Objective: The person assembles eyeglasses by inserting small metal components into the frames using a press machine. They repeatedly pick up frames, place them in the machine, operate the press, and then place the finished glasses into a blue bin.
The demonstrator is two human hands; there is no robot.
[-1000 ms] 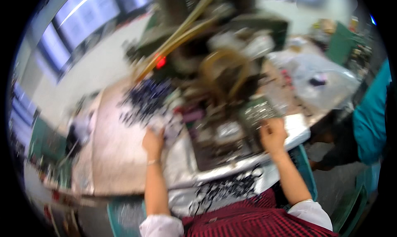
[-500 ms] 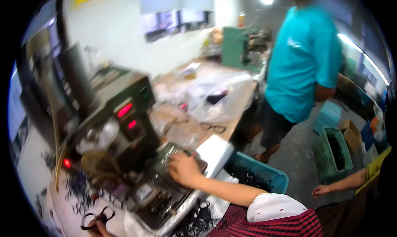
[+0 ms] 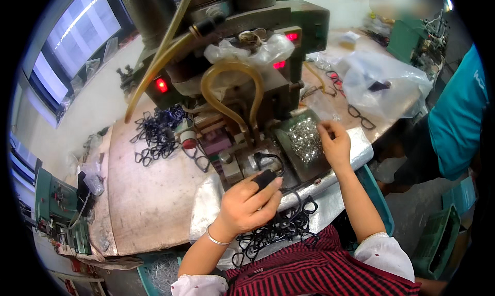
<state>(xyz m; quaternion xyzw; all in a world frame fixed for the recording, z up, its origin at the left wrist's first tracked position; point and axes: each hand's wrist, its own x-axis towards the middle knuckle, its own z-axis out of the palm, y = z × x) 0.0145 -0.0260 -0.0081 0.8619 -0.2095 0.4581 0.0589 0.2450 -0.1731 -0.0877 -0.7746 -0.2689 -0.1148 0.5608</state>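
My left hand, with a black wrap on one finger, grips a black eyeglass frame at the front of the green press. One rim of the frame lies over the metal fixture; part of it is hidden by the fingers. My right hand is at the right edge of a tray full of small shiny metal parts. Its thumb and fingertips are curled together; whatever is between them is too small to make out. Below the press, a heap of black eyeglass frames lies near my apron.
More black frames are piled left of the press on the wooden table. A yellowish hose loops in front. To the right are a clear plastic bag, a teal bin and a standing person in a teal shirt.
The view has swung left and down onto the press. My left hand has brought the eyeglass frame from the table's left side to the fixture. My right hand has stayed by the tray.
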